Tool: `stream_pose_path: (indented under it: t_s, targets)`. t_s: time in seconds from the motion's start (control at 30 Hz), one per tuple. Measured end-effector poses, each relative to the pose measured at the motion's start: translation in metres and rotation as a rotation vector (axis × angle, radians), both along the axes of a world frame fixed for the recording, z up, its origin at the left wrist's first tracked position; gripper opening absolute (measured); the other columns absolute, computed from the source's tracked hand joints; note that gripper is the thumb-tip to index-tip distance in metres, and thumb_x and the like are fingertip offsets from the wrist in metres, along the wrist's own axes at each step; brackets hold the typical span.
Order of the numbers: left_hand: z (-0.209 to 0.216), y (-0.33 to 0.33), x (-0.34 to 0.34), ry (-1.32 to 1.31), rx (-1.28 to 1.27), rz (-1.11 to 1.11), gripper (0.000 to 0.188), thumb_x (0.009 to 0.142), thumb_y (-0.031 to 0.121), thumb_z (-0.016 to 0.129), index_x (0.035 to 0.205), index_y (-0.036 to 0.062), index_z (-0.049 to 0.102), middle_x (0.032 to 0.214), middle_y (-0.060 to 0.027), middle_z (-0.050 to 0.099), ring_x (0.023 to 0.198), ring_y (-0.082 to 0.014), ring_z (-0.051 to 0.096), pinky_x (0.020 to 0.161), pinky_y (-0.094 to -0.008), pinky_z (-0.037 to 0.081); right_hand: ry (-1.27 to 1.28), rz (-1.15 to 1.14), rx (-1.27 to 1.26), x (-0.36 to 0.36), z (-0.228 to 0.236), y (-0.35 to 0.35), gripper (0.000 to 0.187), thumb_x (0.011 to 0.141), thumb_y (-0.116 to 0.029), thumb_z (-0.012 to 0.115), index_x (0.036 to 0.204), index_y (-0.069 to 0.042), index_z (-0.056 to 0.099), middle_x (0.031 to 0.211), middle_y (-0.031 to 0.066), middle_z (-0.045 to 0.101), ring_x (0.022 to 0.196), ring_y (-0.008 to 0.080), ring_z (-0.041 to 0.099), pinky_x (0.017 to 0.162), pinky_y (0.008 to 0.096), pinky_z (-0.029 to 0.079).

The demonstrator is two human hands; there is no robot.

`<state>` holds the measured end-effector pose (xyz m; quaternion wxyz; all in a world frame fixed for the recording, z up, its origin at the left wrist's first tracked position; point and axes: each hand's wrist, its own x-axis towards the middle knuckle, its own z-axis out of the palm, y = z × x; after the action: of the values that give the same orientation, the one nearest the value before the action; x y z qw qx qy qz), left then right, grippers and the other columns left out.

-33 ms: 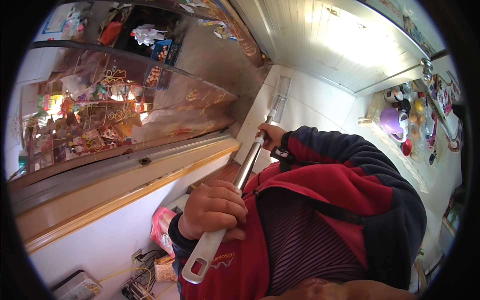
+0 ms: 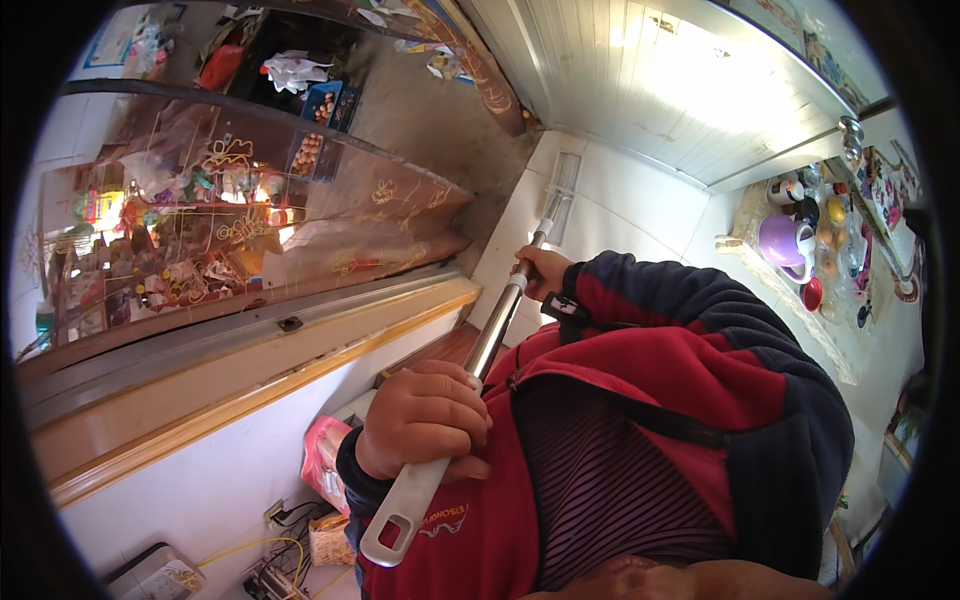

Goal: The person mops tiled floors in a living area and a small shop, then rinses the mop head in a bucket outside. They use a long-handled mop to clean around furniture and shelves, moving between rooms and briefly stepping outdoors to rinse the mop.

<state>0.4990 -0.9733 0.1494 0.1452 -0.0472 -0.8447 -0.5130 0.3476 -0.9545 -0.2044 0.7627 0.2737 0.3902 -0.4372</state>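
I hold a long metal pole with both hands. My left hand grips it low down, just above its grey plastic handle, which ends in a hanging slot. My right hand grips the pole higher up, the arm in a red and dark blue sleeve. The pole's flat rectangular head rests against the white wall near the corner. My red jacket fills the lower middle of the view.
A glass pane with a wooden and metal frame runs along the left, with colourful goods behind it. On the right, a shelf holds a purple pot and cups. A pink bag and cables lie lower left.
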Motion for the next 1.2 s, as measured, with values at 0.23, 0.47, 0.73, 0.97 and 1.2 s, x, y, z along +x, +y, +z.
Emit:
stream_pose_path:
  t_s: [0.23, 0.47, 0.73, 0.97, 1.2]
  targets:
    - [-0.012, -0.015, 0.038, 0.092, 0.001, 0.037, 0.028, 0.075, 0.021, 0.080, 0.075, 0.0090, 0.054, 0.070, -0.0031, 0.064, 0.071, -0.0219, 0.067, 0.075, -0.0372, 0.048, 0.121, 0.074, 0.014, 0.006, 0.002, -0.014, 0.021, 0.085, -0.020, 0.063, 0.071, -0.011, 0.051, 0.059, 0.0040, 0.055, 0.044, 0.0142, 0.046, 0.034, 0.0259, 0.028]
    - [-0.044, -0.030, 0.064, 0.167, 0.025, 0.062, 0.025, 0.075, 0.017, 0.078, 0.076, 0.0087, 0.055, 0.070, -0.0044, 0.064, 0.071, -0.0233, 0.067, 0.075, -0.0394, 0.048, 0.173, 0.057, 0.023, 0.009, -0.036, -0.021, 0.027, 0.086, -0.024, 0.063, 0.065, -0.013, 0.049, 0.056, 0.0041, 0.052, 0.044, 0.0157, 0.046, 0.037, 0.0287, 0.031]
    - [-0.063, -0.039, 0.075, 0.164, 0.072, 0.117, 0.024, 0.077, 0.017, 0.077, 0.078, 0.0089, 0.055, 0.073, -0.0046, 0.065, 0.071, -0.0235, 0.067, 0.077, -0.0395, 0.048, 0.176, 0.035, 0.100, 0.006, -0.059, -0.017, 0.025, 0.087, -0.022, 0.062, 0.068, -0.010, 0.051, 0.061, 0.0081, 0.058, 0.046, 0.0175, 0.049, 0.037, 0.0282, 0.032]
    - [-0.043, -0.056, 0.083, 0.332, 0.279, -0.022, 0.029, 0.081, 0.025, 0.077, 0.083, 0.0082, 0.054, 0.072, -0.0041, 0.065, 0.067, -0.0200, 0.066, 0.080, -0.0388, 0.048, 0.204, 0.159, 0.025, 0.003, -0.033, -0.023, 0.022, 0.086, -0.022, 0.064, 0.074, -0.008, 0.052, 0.061, 0.0099, 0.057, 0.047, 0.0210, 0.051, 0.033, 0.0288, 0.032]
    - [0.011, -0.067, 0.087, 0.315, 0.368, -0.230, 0.034, 0.079, 0.023, 0.079, 0.086, 0.0045, 0.051, 0.069, -0.0066, 0.064, 0.063, -0.0178, 0.065, 0.076, -0.0334, 0.054, 0.319, 0.100, 0.021, -0.007, -0.079, -0.020, 0.026, 0.088, -0.030, 0.061, 0.089, -0.005, 0.052, 0.067, 0.0164, 0.060, 0.052, 0.0282, 0.060, 0.030, 0.0321, 0.034]
